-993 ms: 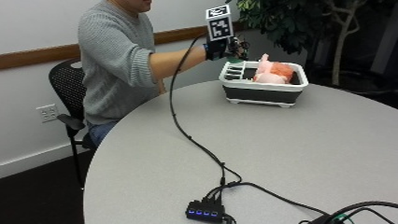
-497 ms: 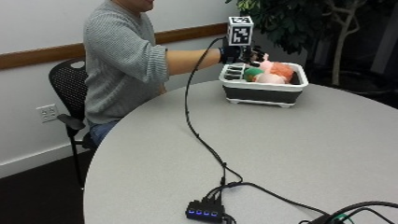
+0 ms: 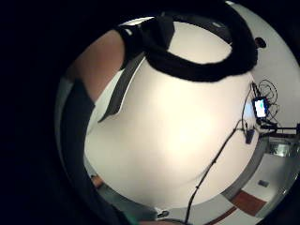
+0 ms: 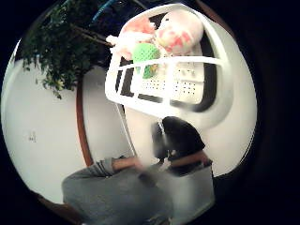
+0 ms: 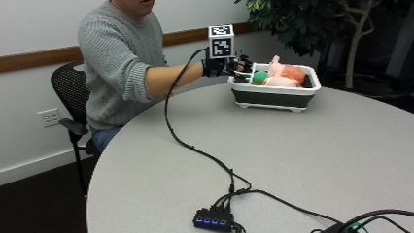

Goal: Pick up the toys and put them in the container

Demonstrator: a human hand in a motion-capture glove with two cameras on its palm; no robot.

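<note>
In the outside view my gloved right hand (image 5: 234, 68) hovers above the table, just beside the near end of the white and black container (image 5: 271, 99). Its fingers hang loosely curled and hold nothing. Inside the container lie a green ball toy (image 5: 259, 76), a pink plush toy (image 5: 279, 77) and an orange toy (image 5: 296, 72). The thumb side palm view looks into the container (image 4: 140, 65) from close by, with the green toy (image 4: 145, 54) and the pink plush (image 4: 180, 28) in it. One gloved finger (image 4: 180, 136) shows empty.
The round grey table (image 5: 323, 160) carries a black cable (image 5: 194, 145) running to a small hub (image 5: 212, 219) near the front edge. A potted plant (image 5: 304, 19) stands behind the container. The person sits on a black chair (image 5: 68, 97). Bare tabletop (image 3: 178, 140) lies under the palm.
The hand went over the container with the green toy, let it go inside, and has drawn back to the container's near end with nothing in it.
</note>
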